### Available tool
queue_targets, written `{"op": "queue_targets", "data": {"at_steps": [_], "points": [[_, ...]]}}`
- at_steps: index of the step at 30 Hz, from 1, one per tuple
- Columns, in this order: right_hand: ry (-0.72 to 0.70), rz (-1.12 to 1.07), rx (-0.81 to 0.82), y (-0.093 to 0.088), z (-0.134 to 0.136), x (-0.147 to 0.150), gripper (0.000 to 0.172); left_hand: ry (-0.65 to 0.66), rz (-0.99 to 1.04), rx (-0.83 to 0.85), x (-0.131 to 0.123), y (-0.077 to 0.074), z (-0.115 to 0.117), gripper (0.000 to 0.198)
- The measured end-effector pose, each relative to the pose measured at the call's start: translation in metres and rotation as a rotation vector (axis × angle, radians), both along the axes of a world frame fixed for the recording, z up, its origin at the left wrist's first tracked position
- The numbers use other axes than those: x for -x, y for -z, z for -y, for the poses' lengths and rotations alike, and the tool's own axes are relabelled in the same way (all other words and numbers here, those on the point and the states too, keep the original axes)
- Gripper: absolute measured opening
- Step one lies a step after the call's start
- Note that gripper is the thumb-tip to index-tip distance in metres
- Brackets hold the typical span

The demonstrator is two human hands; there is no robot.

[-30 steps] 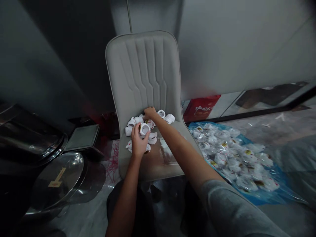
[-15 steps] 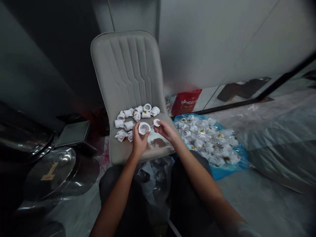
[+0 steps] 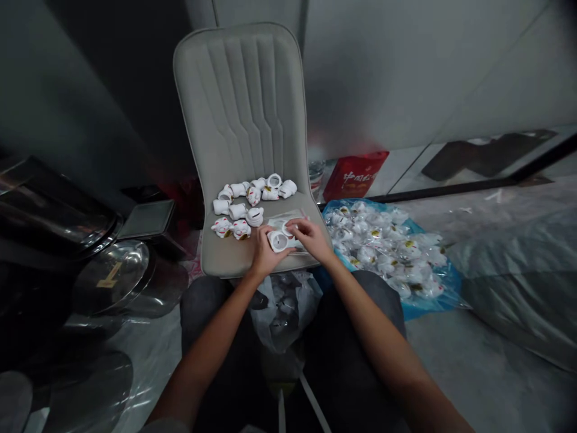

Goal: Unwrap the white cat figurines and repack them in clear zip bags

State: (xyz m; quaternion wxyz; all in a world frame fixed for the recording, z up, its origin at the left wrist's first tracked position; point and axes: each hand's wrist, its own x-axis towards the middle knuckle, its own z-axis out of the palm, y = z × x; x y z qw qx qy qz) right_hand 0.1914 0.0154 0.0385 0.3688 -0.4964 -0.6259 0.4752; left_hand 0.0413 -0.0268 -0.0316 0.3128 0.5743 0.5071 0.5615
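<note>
Person is seated, both forearms angling in from the bottom corners of the frame, wrists meeting over the front of the seat of a grey padded chair (image 3: 238, 102), center frame.

Left hand (image 3: 265, 255) is gripping a white lucky-cat figurine (image 3: 278, 240), fingers wrapped round its near side, round hollow opening facing up. Right hand (image 3: 311, 236) is arched over, wrist bent down, fingers curled toward the figurine's far edge and a clear plastic sleeve (image 3: 288, 219) lying on the seat under both hands. Can't tell if the right hand is gripping the sleeve, the figurine or both.

About a dozen loose white figurines (image 3: 243, 204) are sitting in rough rows on the seat, just beyond the hands. A blue plastic bag (image 3: 387, 252) of wrapped figurines is lying on the floor right of the chair. Red box (image 3: 356, 174) is standing behind it. White plastic bag (image 3: 283, 307) is sitting between the knees. Round steel lids (image 3: 110, 276) are stacked lower left.
</note>
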Motion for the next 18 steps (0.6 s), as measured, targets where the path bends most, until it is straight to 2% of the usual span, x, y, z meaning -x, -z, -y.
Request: {"op": "queue_targets", "data": {"at_steps": [9, 18], "points": [[-0.003, 0.146, -0.12, 0.005, -0.009, 0.01, 0.033, -0.046, 0.14, 0.107, 0.007, 0.002, -0.011, 0.067], [-0.004, 0.232, -0.218, 0.006, -0.011, 0.01, 0.025, -0.007, 0.07, 0.116, 0.012, 0.005, -0.02, 0.068]]}}
